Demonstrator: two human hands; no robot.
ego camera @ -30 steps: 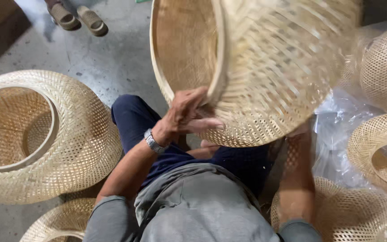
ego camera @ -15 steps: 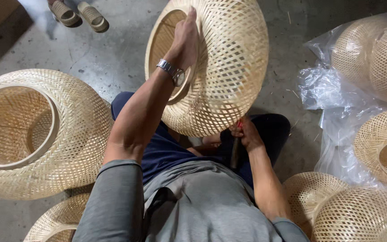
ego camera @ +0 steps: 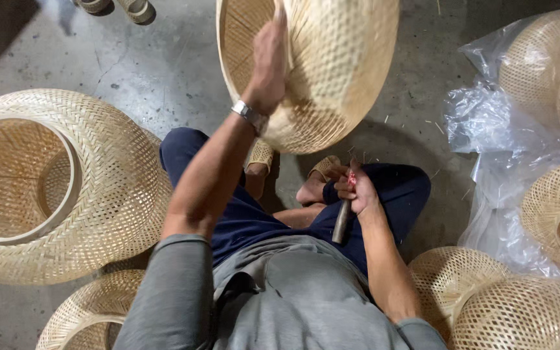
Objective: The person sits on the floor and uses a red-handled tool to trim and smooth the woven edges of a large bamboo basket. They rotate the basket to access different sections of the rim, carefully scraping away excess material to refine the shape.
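The person sits cross-legged on the grey concrete floor (ego camera: pixel 163 71), dark blue trousers and a grey shirt filling the bottom middle of the view. The left hand (ego camera: pixel 268 61) is raised up and forward, a metal wristwatch (ego camera: pixel 249 113) on the wrist, and its fingers are hooked over the round rim of a large woven bamboo shade (ego camera: pixel 332 65), gripping it so the shade stands tilted on edge above the bare feet, its opening turned toward the left. The right hand (ego camera: pixel 356 191) rests low by the right knee, closed around a small tool with a dark wooden handle (ego camera: pixel 341 220) that points down toward the lap; a bit of red shows at the top of the fist. More of the same woven work lies all around: a wide flat shade (ego camera: pixel 105 194) with a round hole rests on the floor at the left edge, touching the person's left thigh, another (ego camera: pixel 79 314) peeks out at the bottom left corner, and two domed ones (ego camera: pixel 487 304) sit just beside the right elbow at the bottom right. Along the right edge several more lie on and under crumpled clear plastic sheeting (ego camera: pixel 487 129). A pair of sandals (ego camera: pixel 121 6) stands at the top edge, well apart from the person.
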